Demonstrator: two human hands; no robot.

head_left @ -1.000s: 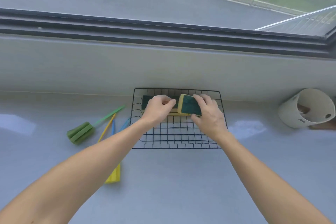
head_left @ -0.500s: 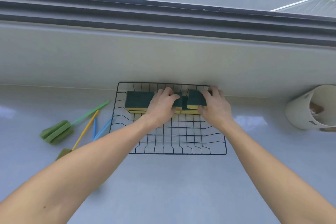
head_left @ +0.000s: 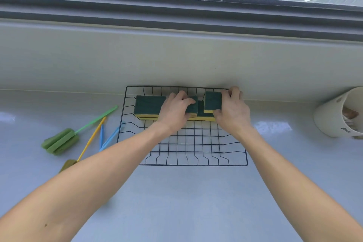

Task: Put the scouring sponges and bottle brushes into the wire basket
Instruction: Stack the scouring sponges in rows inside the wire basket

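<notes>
A black wire basket (head_left: 196,149) sits on the pale counter against the wall. Green-and-yellow scouring sponges lie along its far side. My left hand (head_left: 174,112) grips one sponge (head_left: 149,105) near the middle of the row. My right hand (head_left: 232,110) holds another sponge (head_left: 212,102) by its edges at the basket's far right corner. Left of the basket lie bottle brushes: a green foam-headed one (head_left: 60,141), a yellow-handled one (head_left: 91,138) and blue-handled ones (head_left: 102,136). My left forearm hides part of the blue handles.
A white cup (head_left: 336,116) lies tilted on its side at the far right of the counter, with something brown inside. A low wall and a dark window frame (head_left: 176,12) rise right behind the basket.
The sponge in my right hand has moved to the far right corner of the basket. My left hand has stayed on the sponge row. The view has tilted downward.
</notes>
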